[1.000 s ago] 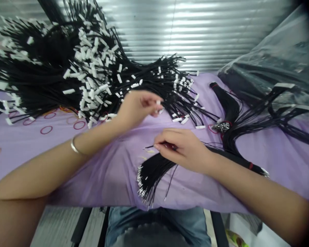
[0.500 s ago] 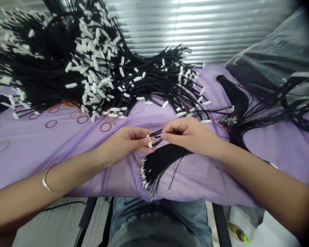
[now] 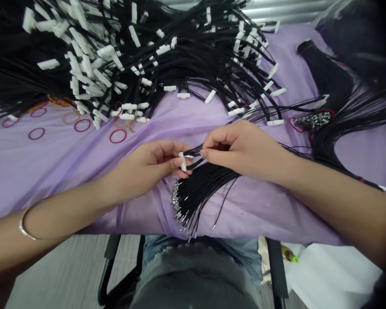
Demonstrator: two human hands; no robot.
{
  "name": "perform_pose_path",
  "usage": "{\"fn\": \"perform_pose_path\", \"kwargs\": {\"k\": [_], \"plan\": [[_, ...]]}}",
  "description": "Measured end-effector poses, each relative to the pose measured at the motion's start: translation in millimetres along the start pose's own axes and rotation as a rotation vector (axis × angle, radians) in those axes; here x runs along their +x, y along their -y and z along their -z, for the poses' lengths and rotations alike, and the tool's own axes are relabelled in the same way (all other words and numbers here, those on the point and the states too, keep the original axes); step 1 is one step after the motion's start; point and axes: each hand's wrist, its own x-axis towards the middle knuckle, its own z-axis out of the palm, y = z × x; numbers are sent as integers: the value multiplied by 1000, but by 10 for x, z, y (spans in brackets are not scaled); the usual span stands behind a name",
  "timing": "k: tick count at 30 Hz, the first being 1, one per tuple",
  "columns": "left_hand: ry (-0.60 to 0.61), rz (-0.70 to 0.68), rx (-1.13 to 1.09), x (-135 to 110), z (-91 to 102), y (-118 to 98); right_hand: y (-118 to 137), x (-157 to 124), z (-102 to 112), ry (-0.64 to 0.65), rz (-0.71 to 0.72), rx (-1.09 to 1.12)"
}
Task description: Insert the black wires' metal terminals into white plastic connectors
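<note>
Between the thumb and fingers of my left hand [image 3: 154, 165] is a small white plastic connector [image 3: 183, 162], held upright. Thin black wires [image 3: 196, 163] run from the connector to my right hand [image 3: 241, 146], whose thumb and index finger pinch them. Some bare metal wire tips show beside the connector. Just below both hands, a fanned bundle of black wires [image 3: 206, 184] lies on the purple cloth, its shiny metal terminals pointing left and toward me. One wire lies apart from that bundle.
A large heap of black cables with white connectors [image 3: 86, 68] covers the back left. Red rubber bands [image 3: 117, 136] lie on the purple cloth [image 3: 138, 223]. At the right are a tied black wire bundle [image 3: 328, 73] and a cluster of metal terminals [image 3: 315, 121].
The view has tilted down and come closer, so the heap fills more of the top. Both hands keep nearly the same hold on connector and wires.
</note>
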Motion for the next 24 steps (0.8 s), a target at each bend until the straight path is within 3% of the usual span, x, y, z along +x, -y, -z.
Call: {"fn": "perform_pose_path", "kwargs": {"k": [19, 24], "plan": [[-14, -5, 62, -9, 10, -3, 10, -20, -32, -5, 5, -6], [6, -15, -29, -11, 15, 27, -2, -32, -34, 8, 25, -1]]}}
